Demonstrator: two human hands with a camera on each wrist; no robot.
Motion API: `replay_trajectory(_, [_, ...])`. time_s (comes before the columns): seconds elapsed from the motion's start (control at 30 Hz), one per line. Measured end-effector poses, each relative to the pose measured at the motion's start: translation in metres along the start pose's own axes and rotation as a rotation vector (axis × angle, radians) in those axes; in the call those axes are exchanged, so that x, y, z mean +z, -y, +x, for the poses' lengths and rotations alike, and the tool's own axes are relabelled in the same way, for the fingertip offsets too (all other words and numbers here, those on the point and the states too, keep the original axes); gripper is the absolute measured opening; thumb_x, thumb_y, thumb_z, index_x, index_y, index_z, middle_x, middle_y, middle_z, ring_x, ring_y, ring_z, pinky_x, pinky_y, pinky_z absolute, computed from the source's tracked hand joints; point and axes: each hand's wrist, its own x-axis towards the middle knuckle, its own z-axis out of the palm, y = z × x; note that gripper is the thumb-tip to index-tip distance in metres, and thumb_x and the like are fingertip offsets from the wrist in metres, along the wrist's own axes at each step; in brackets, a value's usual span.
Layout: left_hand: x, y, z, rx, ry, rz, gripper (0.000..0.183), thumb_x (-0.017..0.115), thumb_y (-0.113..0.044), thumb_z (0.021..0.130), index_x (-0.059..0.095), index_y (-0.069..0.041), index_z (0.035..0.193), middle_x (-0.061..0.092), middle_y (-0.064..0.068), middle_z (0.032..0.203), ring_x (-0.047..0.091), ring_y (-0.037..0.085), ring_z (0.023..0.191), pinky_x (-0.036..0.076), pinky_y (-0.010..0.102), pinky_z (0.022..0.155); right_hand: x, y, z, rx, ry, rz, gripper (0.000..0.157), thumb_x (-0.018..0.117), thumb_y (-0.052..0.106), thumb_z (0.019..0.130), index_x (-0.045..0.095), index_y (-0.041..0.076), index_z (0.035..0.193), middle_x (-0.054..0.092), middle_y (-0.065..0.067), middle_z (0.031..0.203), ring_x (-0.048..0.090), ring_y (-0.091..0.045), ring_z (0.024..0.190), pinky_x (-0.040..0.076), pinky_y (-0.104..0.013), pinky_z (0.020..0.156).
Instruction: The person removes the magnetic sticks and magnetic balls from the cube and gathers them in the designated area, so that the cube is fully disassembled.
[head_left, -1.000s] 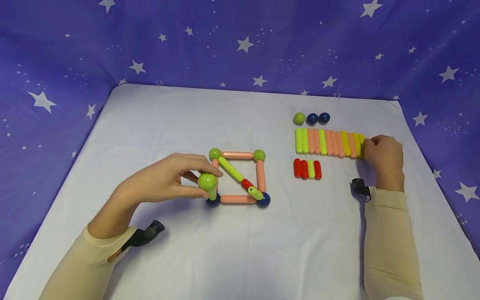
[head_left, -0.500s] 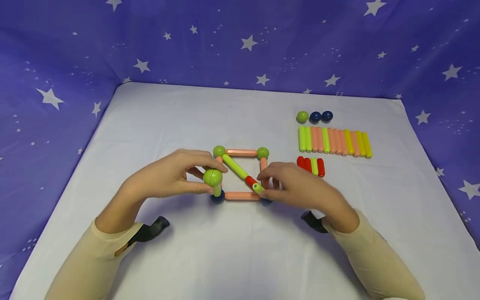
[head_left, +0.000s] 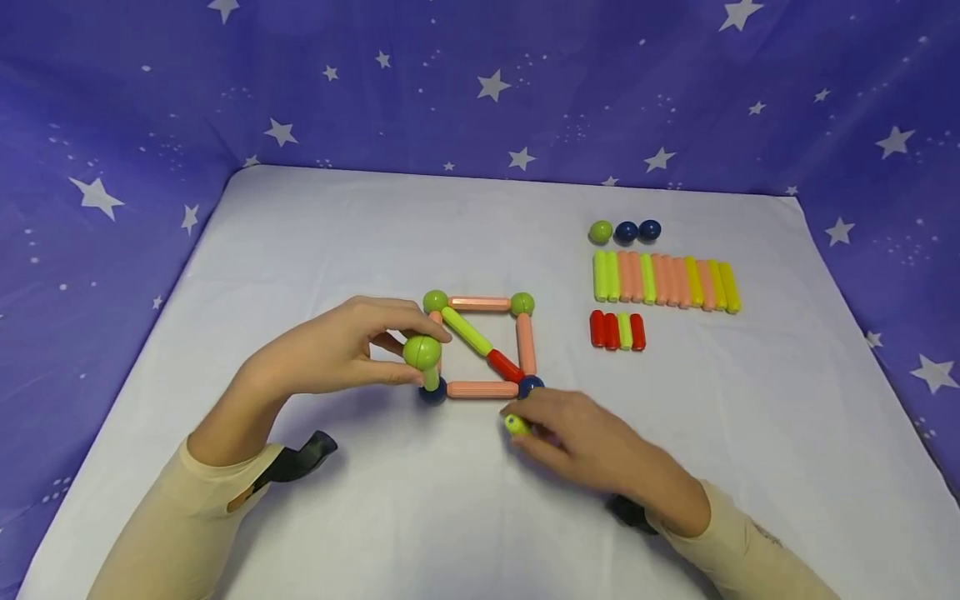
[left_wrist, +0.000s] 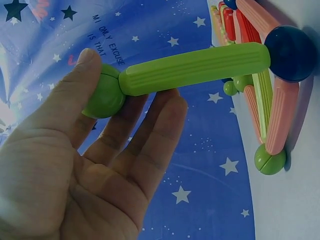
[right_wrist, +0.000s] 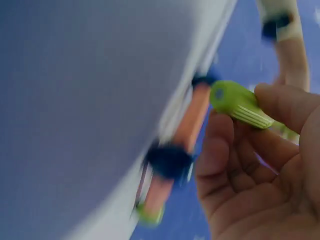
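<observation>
With thumb and fingers my left hand (head_left: 352, 346) pinches a green ball (left_wrist: 107, 92). That ball tops a green magnetic rod (left_wrist: 195, 67), which stands on the blue ball (left_wrist: 292, 52) at the near left corner of a flat square frame. My right hand (head_left: 588, 437) holds a second green rod (right_wrist: 239, 102) between thumb and fingers, just in front of the near right blue ball (head_left: 530, 384). Salmon rods (head_left: 482, 390) form the frame's sides, and green balls (head_left: 522, 304) mark its far corners. A green rod (head_left: 467, 332) and a red rod (head_left: 505, 365) make its diagonal.
Right of the frame lies a row of several green, salmon and yellow rods (head_left: 667, 281). Behind it sit one green ball (head_left: 601, 232) and two blue balls (head_left: 626, 232). Short red and green rods (head_left: 611, 330) lie in front, all on a white-covered table (head_left: 337, 225).
From the far end of the rod row, my right hand has come to the frame's near right corner and pulled the green rod off toward the front. The left hand keeps its hold.
</observation>
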Motion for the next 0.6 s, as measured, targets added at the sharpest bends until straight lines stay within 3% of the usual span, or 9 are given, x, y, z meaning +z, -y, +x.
replay_trajectory(0.1, [0.0,0.0,0.0,-0.003,0.005,-0.005,0.044,0.077,-0.018,0.085,0.062,-0.02,0.126,0.062,-0.008,0.117,0.061,0.012,0.102,0.053,0.029,0.085,-0.022,-0.029,-0.005,0.151,-0.146,0.082,0.034,0.065,0.024,0.095,0.064,0.012,0.126,0.054,0.008,0.08,0.05,-0.01,0.07,0.044,-0.026,0.059])
replay_trajectory(0.17, [0.0,0.0,0.0,-0.006,0.004,-0.002,0.044,0.077,-0.019,0.085,0.062,-0.021,0.126,0.062,-0.008,0.115,0.061,0.012,0.101,0.053,0.029,0.085,-0.038,-0.051,-0.009,0.275,-0.258,0.067,0.036,0.063,0.025,0.096,0.062,0.01,0.129,0.055,0.002,0.077,0.049,-0.015,0.067,0.043,-0.029,0.056])
replay_trajectory(0.27, [0.0,0.0,-0.001,-0.005,0.002,-0.002,0.043,0.077,-0.019,0.085,0.062,-0.02,0.126,0.062,-0.008,0.115,0.061,0.013,0.1,0.053,0.029,0.085,-0.057,-0.08,-0.017,0.482,-0.359,0.012,0.041,0.058,0.032,0.098,0.059,0.007,0.13,0.059,-0.005,0.078,0.051,-0.021,0.066,0.042,-0.032,0.057])
replay_trajectory(0.4, [0.0,0.001,-0.002,0.001,-0.002,-0.003,0.045,0.077,-0.019,0.085,0.062,-0.021,0.127,0.062,-0.009,0.115,0.061,0.013,0.1,0.053,0.029,0.084,-0.07,-0.108,-0.027,0.678,-0.355,-0.071,0.046,0.055,0.036,0.098,0.056,0.003,0.13,0.064,-0.012,0.085,0.054,-0.025,0.067,0.043,-0.035,0.056])
replay_trajectory(0.6, [0.001,0.004,0.0,-0.003,0.006,-0.006,0.045,0.077,-0.02,0.085,0.062,-0.026,0.127,0.059,-0.012,0.121,0.06,0.01,0.104,0.052,0.028,0.086,-0.066,-0.127,-0.029,0.744,-0.264,-0.085,0.049,0.049,0.035,0.1,0.052,0.0,0.135,0.065,-0.021,0.101,0.059,-0.03,0.077,0.048,-0.042,0.065])
